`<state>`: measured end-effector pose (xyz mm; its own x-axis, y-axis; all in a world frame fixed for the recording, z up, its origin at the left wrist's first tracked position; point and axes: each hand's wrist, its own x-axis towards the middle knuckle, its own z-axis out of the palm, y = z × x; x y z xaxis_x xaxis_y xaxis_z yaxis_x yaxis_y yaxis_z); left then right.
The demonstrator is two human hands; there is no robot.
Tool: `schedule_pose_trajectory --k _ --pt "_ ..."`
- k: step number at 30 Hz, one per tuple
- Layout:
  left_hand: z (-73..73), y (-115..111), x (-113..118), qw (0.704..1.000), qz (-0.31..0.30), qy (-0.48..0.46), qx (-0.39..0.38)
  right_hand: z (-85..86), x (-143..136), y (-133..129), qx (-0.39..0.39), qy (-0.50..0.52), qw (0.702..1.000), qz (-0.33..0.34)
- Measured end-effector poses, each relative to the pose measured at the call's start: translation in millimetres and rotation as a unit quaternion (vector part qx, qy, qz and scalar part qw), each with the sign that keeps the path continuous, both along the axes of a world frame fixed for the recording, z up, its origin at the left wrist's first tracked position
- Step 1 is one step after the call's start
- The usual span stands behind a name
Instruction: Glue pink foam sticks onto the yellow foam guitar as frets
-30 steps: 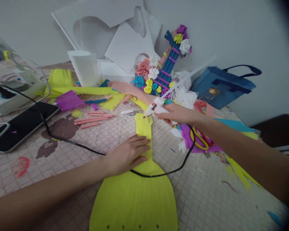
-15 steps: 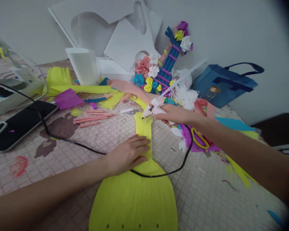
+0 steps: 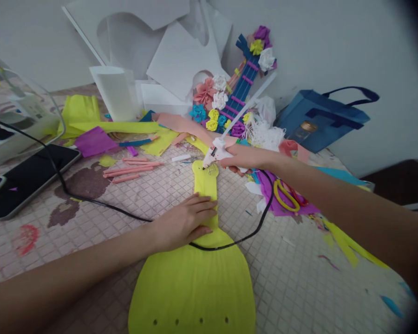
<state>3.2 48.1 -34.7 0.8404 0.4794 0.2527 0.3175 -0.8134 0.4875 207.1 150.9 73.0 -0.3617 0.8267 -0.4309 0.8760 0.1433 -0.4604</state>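
Note:
A yellow guitar-shaped piece (image 3: 193,283) lies flat, its narrow neck pointing away from me and several holes near its bottom. My left hand (image 3: 183,220) rests on the neck, fingers stretched over it and holding nothing. With my right hand (image 3: 238,157) I grip a white glue gun (image 3: 216,152), its dark tip at the rounded head of the neck. A long white glue stick (image 3: 249,105) sticks up from the back of the gun. The black cord (image 3: 230,246) loops across the yellow piece and passes beneath my left arm.
Pink paper rolls (image 3: 130,170), a phone (image 3: 28,181) and a power strip (image 3: 31,125) lie left. Behind stand a white cup (image 3: 116,95) and a flower-decorated blue guitar (image 3: 242,90). Yellow-handled scissors (image 3: 285,195) and a blue bag (image 3: 322,120) are on the right.
The glue gun's tip has shifted slightly across the head of the neck, and the glue stick stands steeper. My left hand stays on the neck. The view has moved a little.

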Motion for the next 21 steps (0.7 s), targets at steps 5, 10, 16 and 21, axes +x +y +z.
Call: schedule_pose_trajectory --k 5,10,16,21 --pt "-1.0 0 1 1.0 -0.002 0.004 0.004 10.3 2 -10 0.009 0.016 1.0 -0.004" --pt "-1.3 -1 0 1.0 0.0 0.005 0.006 16.9 7 -13 0.027 0.017 0.999 -0.008" --pt "-1.0 0 0 1.0 0.0 0.006 0.01 12.1 18 -18 0.039 0.011 0.999 -0.001" --pt "-3.3 0 0 1.0 -0.001 0.0 0.016 6.2 18 -16 0.034 -0.007 0.999 -0.005"
